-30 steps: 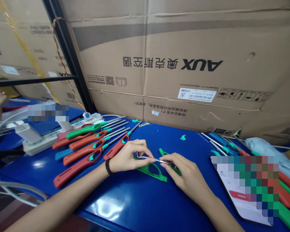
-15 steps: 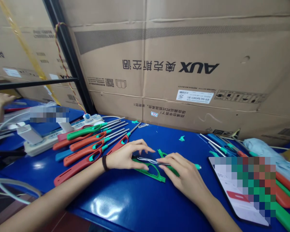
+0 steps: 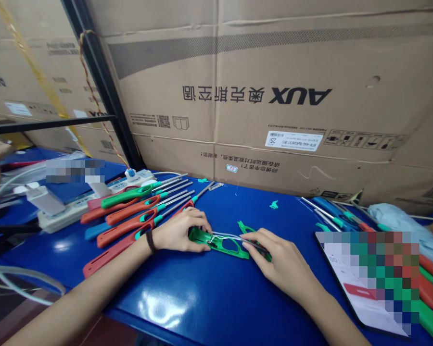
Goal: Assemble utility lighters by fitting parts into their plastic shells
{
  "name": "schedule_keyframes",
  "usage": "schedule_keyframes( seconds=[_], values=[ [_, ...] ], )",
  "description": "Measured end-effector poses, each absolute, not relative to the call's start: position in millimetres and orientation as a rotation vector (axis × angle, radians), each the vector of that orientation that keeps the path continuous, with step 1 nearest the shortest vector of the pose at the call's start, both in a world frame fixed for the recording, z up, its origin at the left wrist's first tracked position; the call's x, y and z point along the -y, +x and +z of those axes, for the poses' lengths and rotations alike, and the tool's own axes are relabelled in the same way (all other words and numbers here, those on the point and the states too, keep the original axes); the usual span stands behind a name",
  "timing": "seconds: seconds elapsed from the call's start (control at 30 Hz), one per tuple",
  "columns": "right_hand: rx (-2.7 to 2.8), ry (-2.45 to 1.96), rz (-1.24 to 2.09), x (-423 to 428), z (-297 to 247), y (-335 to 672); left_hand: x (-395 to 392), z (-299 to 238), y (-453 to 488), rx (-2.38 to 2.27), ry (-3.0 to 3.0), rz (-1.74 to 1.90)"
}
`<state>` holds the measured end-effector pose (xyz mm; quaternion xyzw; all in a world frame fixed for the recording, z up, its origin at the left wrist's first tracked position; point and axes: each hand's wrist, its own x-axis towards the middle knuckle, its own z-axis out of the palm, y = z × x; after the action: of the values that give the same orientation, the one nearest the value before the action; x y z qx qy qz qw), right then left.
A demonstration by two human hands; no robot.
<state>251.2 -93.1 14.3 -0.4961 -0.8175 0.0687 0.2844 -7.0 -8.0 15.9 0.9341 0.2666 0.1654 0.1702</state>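
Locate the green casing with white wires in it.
In the head view, the green casing is just below centre, between the left hand gripping its left end and the right hand.

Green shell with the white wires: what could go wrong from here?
The wires run between the shell and the right hand, so they might snag or pull loose if that hand moves away. The shell could shift if the left hand slackens its grip. The other green part, partly behind the right hand, might get bumped.

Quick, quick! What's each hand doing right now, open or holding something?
Left hand: closed, gripping one end of the green shell.
Right hand: closed, fingers pinching a thin rod.
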Motion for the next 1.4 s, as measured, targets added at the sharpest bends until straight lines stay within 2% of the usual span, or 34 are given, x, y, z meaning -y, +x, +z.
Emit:
schedule_keyframes(
  seconds=[0.4, 0.77, 1.17, 1.4],
  values=[
    [2.124, -1.438, 0.186, 88.7, 12.2, 257.5, 11.2, 10.5, -5.1, -0.730, 2.731, 0.555],
    [2.059, -1.454, 0.444, 89.4, 15.0, 257.0, 6.8, 13.6, -11.4, -0.738, 2.684, 0.556],
    [2.202, -1.623, 0.230, 88.9, 20.6, 257.9, 8.2, 14.7, -10.1, -0.754, 2.683, 0.536],
    [2.285, -1.668, 0.240, 91.8, 22.0, 259.5, 8.5, 14.1, -9.5, -0.756, 2.699, 0.524]
  ],
)
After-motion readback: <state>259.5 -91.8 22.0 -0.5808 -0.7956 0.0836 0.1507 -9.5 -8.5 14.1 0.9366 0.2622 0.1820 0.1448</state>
